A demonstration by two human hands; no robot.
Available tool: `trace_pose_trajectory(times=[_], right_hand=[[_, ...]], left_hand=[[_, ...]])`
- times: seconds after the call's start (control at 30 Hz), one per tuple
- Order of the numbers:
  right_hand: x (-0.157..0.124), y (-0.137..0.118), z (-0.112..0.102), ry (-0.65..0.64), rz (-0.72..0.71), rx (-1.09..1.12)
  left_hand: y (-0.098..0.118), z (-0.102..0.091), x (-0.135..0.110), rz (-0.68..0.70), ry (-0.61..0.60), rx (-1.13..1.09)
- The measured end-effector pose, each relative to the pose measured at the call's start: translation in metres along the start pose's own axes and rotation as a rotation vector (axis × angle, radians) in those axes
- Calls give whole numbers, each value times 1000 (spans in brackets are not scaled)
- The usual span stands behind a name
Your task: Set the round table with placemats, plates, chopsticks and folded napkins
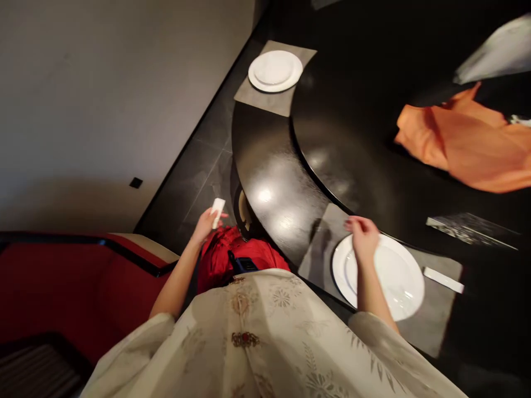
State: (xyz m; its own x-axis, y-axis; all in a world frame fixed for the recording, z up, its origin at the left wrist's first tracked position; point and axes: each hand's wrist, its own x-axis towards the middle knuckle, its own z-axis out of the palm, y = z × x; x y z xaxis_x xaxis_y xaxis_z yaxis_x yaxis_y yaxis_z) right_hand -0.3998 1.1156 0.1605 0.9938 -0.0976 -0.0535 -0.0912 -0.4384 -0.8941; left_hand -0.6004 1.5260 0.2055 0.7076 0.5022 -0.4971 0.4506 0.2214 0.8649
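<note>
At the upper right, a whitish thing (504, 47) is cut off by the edge and blurred, so you cannot tell what it is. The orange cloth (464, 141) near it is also cut by the edge. The patterned thing (468, 231) on the dark turntable (352, 149) is smeared, and its print cannot be read. Your right forearm and hand (365, 236) cover a part of the near plate (400, 271).

Your left hand (206, 222) holds a white bar (217, 213) in a narrow grip. The bar stands up out of the fingers, its lower part touching them, and it is beside the table (265, 171), over the floor side, well apart from the near plate. Your right hand is over the left part of this plate, with the fingers curled; you cannot tell if something is between them, or if it touches the plate. A second bar (443, 279) lies on the near mat (427, 326), just beside the plate's right rim.
</note>
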Motion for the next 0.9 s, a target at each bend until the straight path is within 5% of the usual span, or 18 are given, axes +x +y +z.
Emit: trace_pose_trajectory(times=[0.13,0.27,0.4,0.57,0.73,0.9], right_hand=[[-56,-145,165,-608,164,349],[-55,-220,256,-766,376,553],[0,-242,312,-612,427,647],[123,-249,381,-390,472,698],[261,-227,436,-49,557,647],[342,-203,471,168,703,654]], left_hand=[[89,31,58,114,-242,-191],[134,54,110,150,-351,-285],[160,69,190,160,-352,-288],[202,102,324,153,-395,-160],[246,125,454,61,-429,212],[271,138,530,-25,-430,394]])
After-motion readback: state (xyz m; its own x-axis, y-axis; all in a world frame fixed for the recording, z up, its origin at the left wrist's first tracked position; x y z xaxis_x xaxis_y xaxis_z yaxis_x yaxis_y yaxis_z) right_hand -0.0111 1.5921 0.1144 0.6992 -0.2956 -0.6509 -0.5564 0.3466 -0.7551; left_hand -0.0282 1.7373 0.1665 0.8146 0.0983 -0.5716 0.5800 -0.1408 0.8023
